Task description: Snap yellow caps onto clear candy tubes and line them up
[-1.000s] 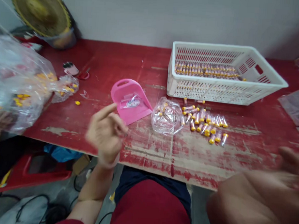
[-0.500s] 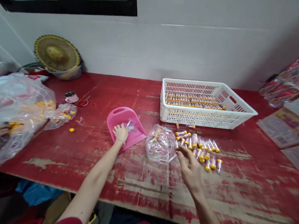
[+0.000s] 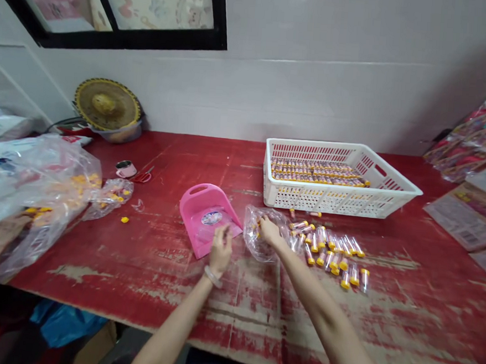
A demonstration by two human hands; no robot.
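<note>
Okay, right hand (image 3: 270, 231) at the clear bag (image 3: 260, 251) mid-counter, fingers bent down at its top; can't tell if they pinch anything, tips hidden. Bag crumpled, a few yellow-capped bits visible inside. Left hand (image 3: 220, 253) over the front right corner of the pink dustpan (image 3: 195, 201), fingers curled toward thumb, bracelet (image 3: 213, 277) on wrist; can't tell if anything's between the fingertips. Clear packet with oval label (image 3: 211, 218) lying in the pan, just beyond that hand.

Loose clear tubes (image 3: 332, 256), yellow caps, scattered right of the bag, nearest ones up against it or almost. White crate (image 3: 333, 201) behind them, rows of similar tubes laid inside. All on a red counter (image 3: 157, 270), paint worn through along the front.

Left side: co-worker's hand (image 3: 11, 228) at a big clear sack (image 3: 67, 164) with yellow pieces. Small bag (image 3: 107, 197) of yellow pieces beside it, one loose yellow piece (image 3: 124, 219) near. Pink cup (image 3: 126, 168) and red scissors (image 3: 144, 177) further back. Far right: printed carton (image 3: 469, 211), partly cut off by the frame edge.
</note>
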